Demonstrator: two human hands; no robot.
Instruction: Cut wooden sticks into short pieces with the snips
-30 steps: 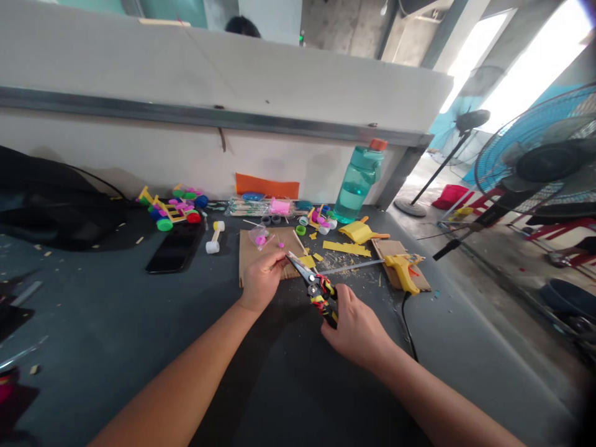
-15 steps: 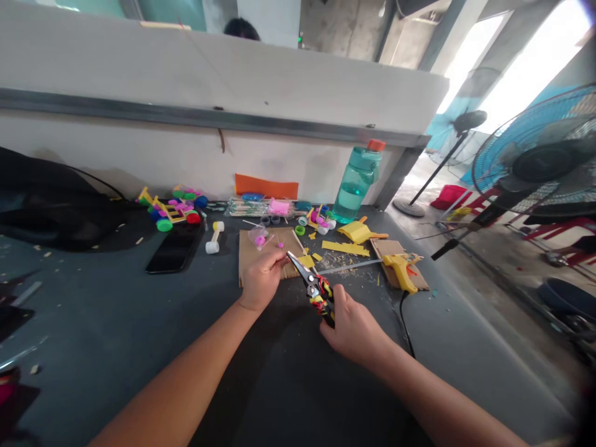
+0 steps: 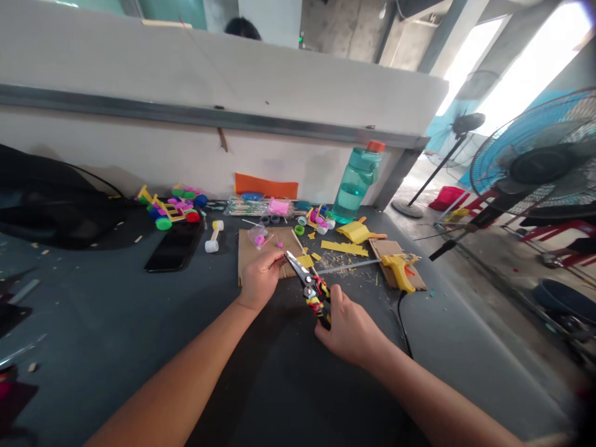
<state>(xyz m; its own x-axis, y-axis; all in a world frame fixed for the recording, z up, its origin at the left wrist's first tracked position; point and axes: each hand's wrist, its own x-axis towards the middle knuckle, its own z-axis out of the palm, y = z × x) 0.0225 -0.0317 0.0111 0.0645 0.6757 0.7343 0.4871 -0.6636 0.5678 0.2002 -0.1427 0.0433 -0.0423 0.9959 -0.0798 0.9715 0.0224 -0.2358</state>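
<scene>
My right hand (image 3: 349, 326) is wrapped round the handles of a pair of snips (image 3: 308, 287), with black blades and black, yellow and red grips. Their blades point up and left, tips close to the fingers of my left hand (image 3: 261, 278). That hand is pinched closed over the near part of a cardboard sheet (image 3: 249, 254); whatever is between its fingertips is too small or hidden to make out. A small pink piece (image 3: 280, 244) and a clear plastic bit with pink (image 3: 259, 238) lie on the cardboard. Beside the blades is a yellow scrap (image 3: 305, 261).
Right of the snips lie yellow strips (image 3: 344, 248), shavings and a yellow glue gun (image 3: 399, 271) on cardboard, its cord running forward. A water bottle (image 3: 350, 192) stands behind. At left are a black phone (image 3: 173, 248), a white-wheeled axle (image 3: 214, 237) and colourful toy cars (image 3: 172, 210).
The snips and my right hand have shifted slightly left and down. My left hand keeps its pinch in nearly the same place. The objects on the table stay put.
</scene>
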